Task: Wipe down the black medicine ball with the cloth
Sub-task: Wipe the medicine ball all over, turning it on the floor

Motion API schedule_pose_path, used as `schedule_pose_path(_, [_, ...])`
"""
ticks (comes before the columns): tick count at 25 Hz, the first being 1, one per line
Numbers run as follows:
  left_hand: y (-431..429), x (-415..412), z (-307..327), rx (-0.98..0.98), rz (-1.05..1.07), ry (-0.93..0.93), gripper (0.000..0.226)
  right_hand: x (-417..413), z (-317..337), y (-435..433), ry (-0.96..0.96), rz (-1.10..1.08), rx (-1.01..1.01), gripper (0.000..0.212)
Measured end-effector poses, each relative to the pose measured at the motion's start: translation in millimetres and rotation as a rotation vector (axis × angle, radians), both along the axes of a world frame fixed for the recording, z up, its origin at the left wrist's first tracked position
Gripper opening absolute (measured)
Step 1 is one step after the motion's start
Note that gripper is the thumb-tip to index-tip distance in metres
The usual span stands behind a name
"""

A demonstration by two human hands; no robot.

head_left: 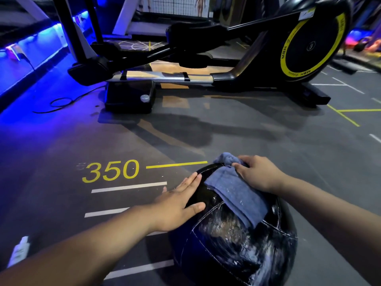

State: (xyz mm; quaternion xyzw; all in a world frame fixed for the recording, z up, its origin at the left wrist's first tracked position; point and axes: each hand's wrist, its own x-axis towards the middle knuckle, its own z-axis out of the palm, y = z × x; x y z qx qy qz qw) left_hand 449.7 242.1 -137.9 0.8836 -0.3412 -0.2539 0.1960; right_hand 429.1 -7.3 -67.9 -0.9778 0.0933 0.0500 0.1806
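Item 1: black medicine ball (237,244), glossy, with pale stitched seams and whitish streaks on its near face; it sits on the grey floor (268,141) at near centre-right, partly cut off by the lower edge of the view. Item 2: cloth (235,195), blue-grey, draped as a strip over the top of the ball, running from the near right to the far side, where its end is bunched. Item 3: left hand (179,201), laid flat on the ball's upper left side, fingers (191,180) straight and together, thumb spread toward the cloth, holding nothing. Item 4: right hand (257,174), on the far top of the ball, its fingers (245,159) bent over the bunched end of the cloth and gripping it against the ball. Item 5: yellow floor marking "350" (111,170), left of the ball, with a yellow line beside it and white bars nearer. Item 6: white bottle (19,251), on the floor at near left, well apart from the ball. Item 7: black elliptical trainer (206,58) with a yellow-ringed wheel, far across the floor. Item 8: dark cable (61,102), looped on the floor at far left under blue light.
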Motion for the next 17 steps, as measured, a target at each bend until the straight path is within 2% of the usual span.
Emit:
schedule_pose_path(3, [-1, 1, -2, 0.011, -0.003, -0.003, 0.077, -14, 0, 24, -0.141, 0.396, -0.012, 0.03])
schedule_pose_path(5, [2, 3, -4, 0.007, 0.004, -0.016, 0.077, -33, -8, 54, -0.141, 0.606, -0.23, 0.054])
schedule_pose_path(6, [3, 3, -5, -0.013, 0.011, -0.022, 0.076, -40, -13, 65, -0.13, 0.63, -0.362, 0.064])
schedule_pose_path(7, [5, 4, -6, -0.035, 0.017, -0.025, 0.075, -41, -16, 70, -0.12, 0.62, -0.409, 0.068])
schedule_pose_path(10, [5, 5, -5, -0.001, 0.014, -0.045, 0.073, -32, -14, 55, -0.152, 0.499, -0.207, 0.057])
schedule_pose_path(13, [3, 9, -1, 0.03, -0.011, -0.019, 0.073, -19, -15, 10, -0.278, 0.259, 0.033, 0.032])
schedule_pose_path(15, [5, 10, 0, 0.029, -0.022, -0.002, 0.072, -7, -15, -24, -0.159, -0.059, 0.057, 0.025])
schedule_pose_path(17, [5, 9, -1, 0.026, -0.022, 0.002, 0.071, -3, -17, -48, 0.024, -0.24, 0.114, 0.029])
